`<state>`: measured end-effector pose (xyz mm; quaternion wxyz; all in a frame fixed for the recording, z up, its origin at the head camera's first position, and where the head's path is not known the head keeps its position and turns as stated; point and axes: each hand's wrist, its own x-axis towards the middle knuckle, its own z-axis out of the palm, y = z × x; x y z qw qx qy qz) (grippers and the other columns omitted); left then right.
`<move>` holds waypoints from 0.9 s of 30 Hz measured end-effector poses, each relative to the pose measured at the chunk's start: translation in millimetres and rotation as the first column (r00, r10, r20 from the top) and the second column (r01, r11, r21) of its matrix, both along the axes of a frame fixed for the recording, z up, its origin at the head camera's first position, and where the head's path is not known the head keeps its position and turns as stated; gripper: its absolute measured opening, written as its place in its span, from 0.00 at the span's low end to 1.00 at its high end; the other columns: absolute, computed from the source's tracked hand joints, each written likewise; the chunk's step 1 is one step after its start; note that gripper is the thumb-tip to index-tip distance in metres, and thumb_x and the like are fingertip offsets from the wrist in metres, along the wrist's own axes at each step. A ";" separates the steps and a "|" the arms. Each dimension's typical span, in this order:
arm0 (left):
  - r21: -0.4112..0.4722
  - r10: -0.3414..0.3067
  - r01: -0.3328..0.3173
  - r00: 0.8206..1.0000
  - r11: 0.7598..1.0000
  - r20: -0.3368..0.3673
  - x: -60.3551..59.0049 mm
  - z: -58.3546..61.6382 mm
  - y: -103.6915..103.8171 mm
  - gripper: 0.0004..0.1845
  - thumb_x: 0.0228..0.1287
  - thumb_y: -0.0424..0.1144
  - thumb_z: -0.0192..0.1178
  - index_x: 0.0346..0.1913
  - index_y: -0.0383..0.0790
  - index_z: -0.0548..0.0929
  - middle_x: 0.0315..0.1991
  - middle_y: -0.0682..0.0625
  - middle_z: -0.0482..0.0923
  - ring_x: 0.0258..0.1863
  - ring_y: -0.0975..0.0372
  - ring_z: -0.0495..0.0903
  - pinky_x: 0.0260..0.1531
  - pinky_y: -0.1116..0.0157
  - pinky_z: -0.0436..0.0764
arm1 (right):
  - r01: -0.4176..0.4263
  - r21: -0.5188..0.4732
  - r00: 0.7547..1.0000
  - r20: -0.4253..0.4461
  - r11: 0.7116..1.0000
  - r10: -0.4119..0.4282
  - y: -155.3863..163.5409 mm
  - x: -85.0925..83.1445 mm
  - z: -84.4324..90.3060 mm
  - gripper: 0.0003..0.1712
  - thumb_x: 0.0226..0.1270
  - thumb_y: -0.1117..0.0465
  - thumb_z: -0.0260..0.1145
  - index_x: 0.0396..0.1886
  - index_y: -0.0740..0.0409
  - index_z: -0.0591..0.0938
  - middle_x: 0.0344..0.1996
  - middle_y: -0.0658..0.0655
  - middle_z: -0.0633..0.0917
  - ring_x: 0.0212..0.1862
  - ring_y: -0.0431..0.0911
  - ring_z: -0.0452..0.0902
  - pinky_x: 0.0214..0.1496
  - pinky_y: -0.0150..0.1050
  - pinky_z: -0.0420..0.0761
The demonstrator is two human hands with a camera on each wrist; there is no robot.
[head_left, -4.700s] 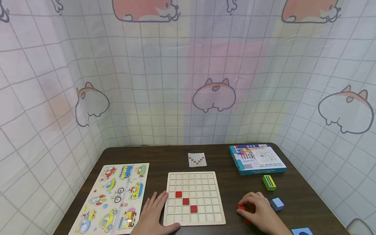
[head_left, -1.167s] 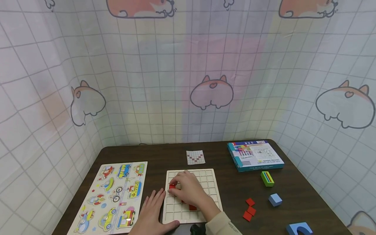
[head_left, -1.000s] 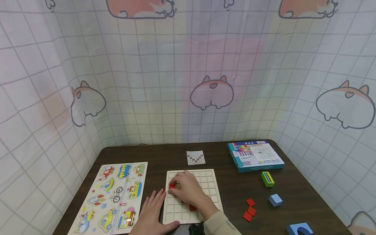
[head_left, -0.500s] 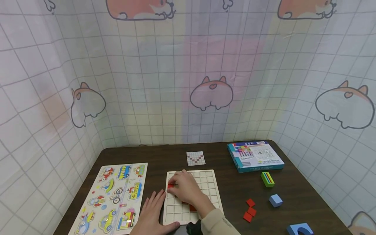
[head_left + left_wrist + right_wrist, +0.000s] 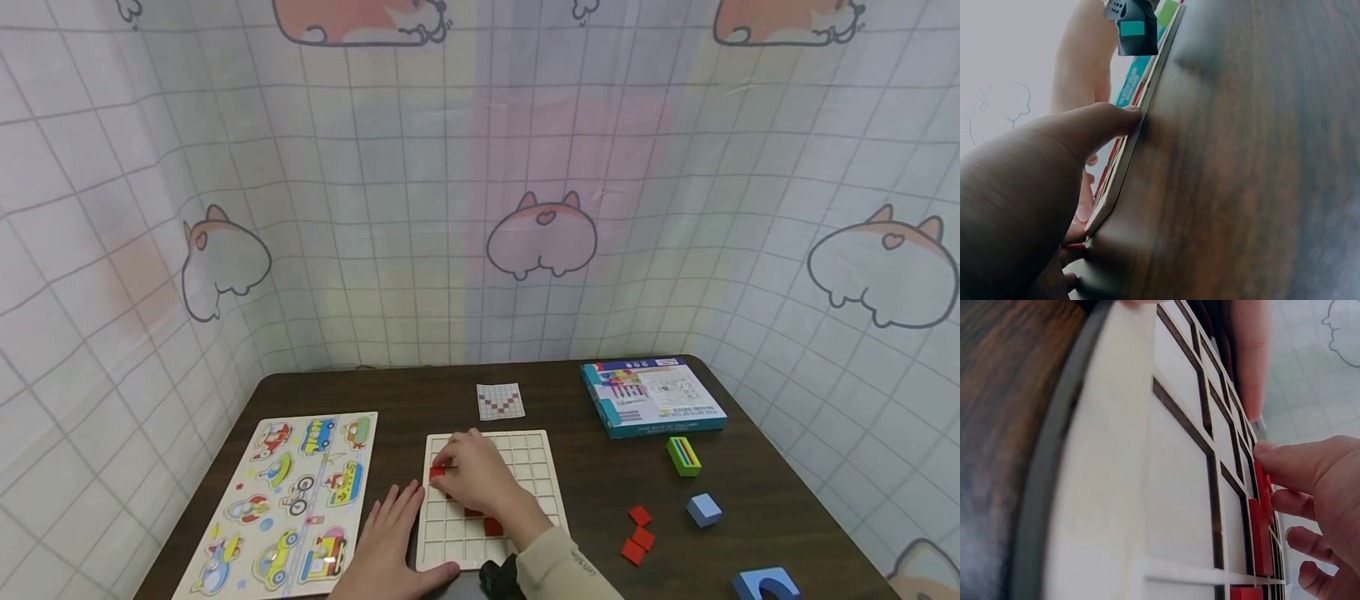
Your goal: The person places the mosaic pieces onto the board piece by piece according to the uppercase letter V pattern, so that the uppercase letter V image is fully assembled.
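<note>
A wooden grid board lies on the dark table. My right hand reaches over its upper left part and pinches a red square tile at a cell there. In the right wrist view the thumb tip touches that red tile while the other fingers curl beside it. Two more red tiles sit in the board, partly hidden by my wrist. My left hand lies flat by the board's left edge, its thumb against the board's front rim.
Three loose red tiles lie right of the board. Beyond them are a green striped block, a blue cube and a blue arch. A pattern card, a box and a vehicle puzzle also lie there.
My right hand left the loose red tiles at the right and carried one to the board's upper left. Over the last second it has barely shifted. The left hand has stayed put.
</note>
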<state>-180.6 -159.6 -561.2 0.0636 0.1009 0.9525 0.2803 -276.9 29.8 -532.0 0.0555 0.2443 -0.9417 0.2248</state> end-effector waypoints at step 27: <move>0.010 0.022 -0.022 1.000 1.000 0.003 0.3 -0.4 2.3 0.71 0.49 0.84 0.72 0.88 0.42 0.65 0.88 0.40 0.62 0.90 0.36 0.53 0.88 0.29 0.50 | 0.032 -0.183 0.997 0.081 0.983 -0.017 68.1 32.9 11.8 0.10 0.73 0.51 0.79 0.49 0.46 0.94 0.40 0.42 0.89 0.48 0.44 0.80 0.51 0.42 0.83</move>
